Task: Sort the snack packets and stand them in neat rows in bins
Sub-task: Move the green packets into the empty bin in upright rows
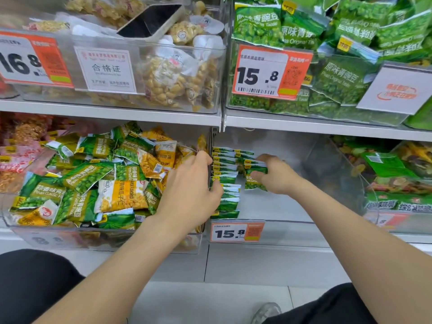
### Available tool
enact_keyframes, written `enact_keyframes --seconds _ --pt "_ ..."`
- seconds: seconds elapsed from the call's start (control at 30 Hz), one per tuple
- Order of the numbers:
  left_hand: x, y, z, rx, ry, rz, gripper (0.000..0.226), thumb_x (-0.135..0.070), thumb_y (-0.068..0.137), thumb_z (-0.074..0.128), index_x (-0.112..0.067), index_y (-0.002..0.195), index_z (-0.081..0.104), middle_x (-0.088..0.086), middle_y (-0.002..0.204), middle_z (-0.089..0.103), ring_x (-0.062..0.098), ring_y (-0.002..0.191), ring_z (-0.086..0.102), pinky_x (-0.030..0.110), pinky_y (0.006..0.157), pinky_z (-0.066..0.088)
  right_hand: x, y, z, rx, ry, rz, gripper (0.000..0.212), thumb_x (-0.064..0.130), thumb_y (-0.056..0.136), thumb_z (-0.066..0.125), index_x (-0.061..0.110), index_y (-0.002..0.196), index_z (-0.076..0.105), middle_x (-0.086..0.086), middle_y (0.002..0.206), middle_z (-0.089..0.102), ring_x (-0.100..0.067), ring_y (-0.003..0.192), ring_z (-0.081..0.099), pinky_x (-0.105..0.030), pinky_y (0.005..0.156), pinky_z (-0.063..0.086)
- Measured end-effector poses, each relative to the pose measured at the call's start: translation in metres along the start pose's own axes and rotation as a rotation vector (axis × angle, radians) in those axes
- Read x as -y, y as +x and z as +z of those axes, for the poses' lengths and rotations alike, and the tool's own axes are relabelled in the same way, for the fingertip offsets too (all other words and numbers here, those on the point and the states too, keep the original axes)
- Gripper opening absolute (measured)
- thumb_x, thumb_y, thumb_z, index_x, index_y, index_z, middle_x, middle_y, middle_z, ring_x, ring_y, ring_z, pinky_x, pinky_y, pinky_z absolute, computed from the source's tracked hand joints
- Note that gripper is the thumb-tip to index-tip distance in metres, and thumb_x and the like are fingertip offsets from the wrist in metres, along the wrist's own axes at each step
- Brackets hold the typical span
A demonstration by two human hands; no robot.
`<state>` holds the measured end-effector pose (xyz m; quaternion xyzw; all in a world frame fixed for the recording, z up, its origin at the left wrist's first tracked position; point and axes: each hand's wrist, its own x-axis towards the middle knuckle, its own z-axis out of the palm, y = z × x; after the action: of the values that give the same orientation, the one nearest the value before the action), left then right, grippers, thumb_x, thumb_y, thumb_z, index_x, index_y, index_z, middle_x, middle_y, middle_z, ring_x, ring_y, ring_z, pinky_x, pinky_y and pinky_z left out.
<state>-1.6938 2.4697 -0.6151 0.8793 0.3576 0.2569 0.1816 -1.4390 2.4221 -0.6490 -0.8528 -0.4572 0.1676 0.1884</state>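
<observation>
A clear bin (280,228) on the lower shelf holds a row of green pea packets (228,192) standing on edge along its left wall. My left hand (191,185) reaches over the divider, its fingers curled against this row. My right hand (272,175) grips a few green packets (254,168) at the start of a second row beside the first. To the left, another clear bin (30,232) is heaped with mixed green garlic pea packets (81,174) and yellow packets (119,195) lying in disorder.
The upper shelf carries a bin of yellow snacks (173,73) and a bin of green pea bags (339,73), with price tags 16.8 and 15.8. A 15.8 tag (236,231) hangs on the lower bin. More snack bins stand at far right (397,183).
</observation>
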Motion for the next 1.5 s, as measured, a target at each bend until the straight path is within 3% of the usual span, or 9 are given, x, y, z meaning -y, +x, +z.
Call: enact_keyframes --seconds 0.2,0.37,0.5,0.77,0.93,1.07,1.2,1.33,1.5 --pt "0.001 0.002 0.002 -0.044 -0.005 0.021 0.025 -0.022 0.093 0.062 -0.020 0.116 0.054 -0.002 0.102 0.063 0.021 0.086 0.063 0.048 0.082 0.055 0.002 0.023 0.016 0.028 0.004 -0.034 0.063 0.036 0.100 0.071 0.016 0.155 0.047 -0.009 0.160 0.045 -0.032 0.149 0.038 -0.038 0.118 0.039" --pt "-0.001 0.001 0.002 -0.043 0.003 -0.001 0.028 -0.021 0.093 0.062 -0.018 0.121 0.056 -0.002 0.100 0.064 0.021 0.088 0.062 0.046 0.081 0.054 0.004 0.032 0.015 -0.100 -0.021 0.080 0.064 0.041 0.090 0.082 0.014 0.137 0.050 -0.019 0.131 0.056 -0.038 0.116 0.059 -0.037 0.084 0.049" --pt "-0.002 0.000 0.001 -0.042 -0.006 -0.007 0.033 -0.021 0.093 0.061 -0.017 0.125 0.058 -0.002 0.101 0.066 0.019 0.088 0.063 0.046 0.082 0.055 0.013 0.036 0.019 -0.089 -0.067 0.195 0.069 0.045 0.091 0.079 0.006 0.135 0.042 -0.021 0.129 0.054 -0.043 0.110 0.063 -0.047 0.087 0.058" --pt "-0.002 -0.001 0.000 -0.049 0.003 0.010 0.031 -0.023 0.096 0.060 -0.017 0.126 0.058 0.001 0.109 0.067 0.022 0.095 0.065 0.049 0.085 0.056 0.018 0.037 0.027 -0.106 0.032 0.207 0.065 0.033 0.093 0.078 0.007 0.137 0.037 -0.019 0.123 0.054 -0.041 0.103 0.065 -0.047 0.085 0.060" --pt "0.001 -0.001 0.001 -0.032 0.033 0.053 0.029 -0.032 0.102 0.056 -0.016 0.127 0.056 0.002 0.110 0.067 0.024 0.096 0.065 0.049 0.085 0.055 0.018 0.026 0.031 -0.096 -0.054 0.068 0.064 0.023 0.098 0.068 0.008 0.144 0.025 -0.021 0.107 0.058 -0.038 0.084 0.059 -0.039 0.066 0.049" --pt "0.005 -0.007 -0.010 0.036 0.064 0.088 0.046 -0.048 0.108 0.044 -0.017 0.142 0.053 0.004 0.126 0.069 0.025 0.114 0.064 0.048 0.095 0.053 0.030 0.006 0.027 -0.025 -0.257 0.053 0.073 0.020 0.102 0.060 0.004 0.157 0.016 -0.027 0.131 0.048 -0.047 0.107 0.060 -0.039 0.077 0.045" --pt "0.008 -0.021 -0.029 -0.009 0.091 0.125 0.039 -0.047 0.107 0.045 -0.024 0.137 0.058 -0.003 0.124 0.069 0.021 0.115 0.062 0.039 0.091 0.050 0.064 -0.030 0.008 -0.118 -0.257 -0.058 0.018 0.007 0.096 0.053 0.002 0.113 0.054 -0.025 0.115 0.055 -0.044 0.093 0.056 -0.039 0.073 0.043" --pt "0.029 -0.031 -0.052 -0.115 0.129 0.075 0.012 -0.031 0.098 0.059 -0.027 0.107 0.064 -0.009 0.099 0.063 0.019 0.097 0.058 0.038 0.081 0.049 0.115 -0.076 -0.005 -0.278 -0.093 -0.324 0.023 0.007 0.091 0.052 0.015 0.108 0.065 -0.007 0.105 0.059 -0.026 0.097 0.055 -0.038 0.083 0.047" --pt "0.067 -0.038 -0.085 -0.173 0.240 -0.150 0.015 -0.029 0.092 0.062 -0.027 0.105 0.067 0.000 0.102 0.062 0.029 0.099 0.054 0.046 0.085 0.049 0.175 -0.114 0.021 -0.211 0.014 -0.631 0.019 0.010 0.088 0.055 0.023 0.095 0.067 0.007 0.090 0.061 -0.010 0.081 0.055 -0.029 0.075 0.042"
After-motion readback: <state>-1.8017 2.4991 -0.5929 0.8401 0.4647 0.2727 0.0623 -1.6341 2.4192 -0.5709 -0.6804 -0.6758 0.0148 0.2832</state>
